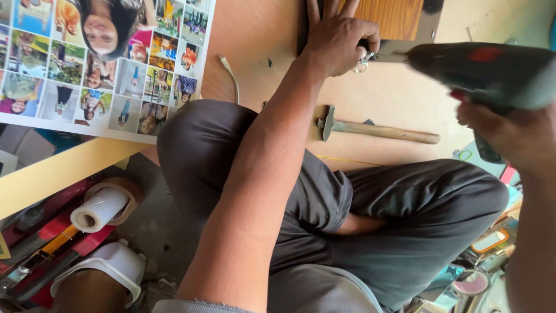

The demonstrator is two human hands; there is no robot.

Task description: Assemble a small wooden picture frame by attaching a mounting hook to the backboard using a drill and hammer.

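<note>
head camera | worn on the person's head | faces steeply down | close over arms, crossed legs, pale wooden board (260,35)

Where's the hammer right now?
The hammer lies on the wooden board, just beyond the knees, between the left hand and the drill.

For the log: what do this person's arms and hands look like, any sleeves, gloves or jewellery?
Both arms are bare. The left hand wears no glove, ring or watch, and its forearm is uncovered up to a grey sleeve edge at the bottom of the frame. The right hand is also ungloved, its forearm bare to the frame edge, so no sleeve shows there. The picture is blurred around the right hand.
</note>
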